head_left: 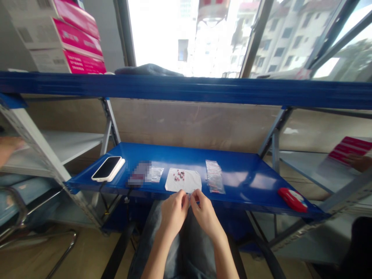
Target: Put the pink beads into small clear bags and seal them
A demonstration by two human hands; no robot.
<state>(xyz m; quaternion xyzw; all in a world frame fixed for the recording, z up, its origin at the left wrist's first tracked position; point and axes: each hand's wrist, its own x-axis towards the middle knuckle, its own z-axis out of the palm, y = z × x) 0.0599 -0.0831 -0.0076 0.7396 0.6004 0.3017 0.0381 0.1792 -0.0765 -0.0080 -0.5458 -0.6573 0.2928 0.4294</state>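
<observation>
At lower centre, the left hand [173,211] and right hand [205,212] meet fingertip to fingertip, pinching something too small to tell; just above them a white sheet [183,180] lies lengthwise across the worktop [247,182]

Glossy blue painted metal for the shelf board [247,182], mirror-bright where window light lands, on matt grey steel uprights [109,124]. Smooth black glass on the phone [107,168] in its pale plastic case; thin clear crinkled plastic for the stack of small bags [214,176]; matt white paper or film under the tiny red beads [179,176]; shiny red plastic on the small case [292,199] at the right. Bare skin on left hand [173,212] and right hand [205,214], faded denim cloth below, satin-printed cardboard on the pink-and-white boxes [72,38] above.
</observation>
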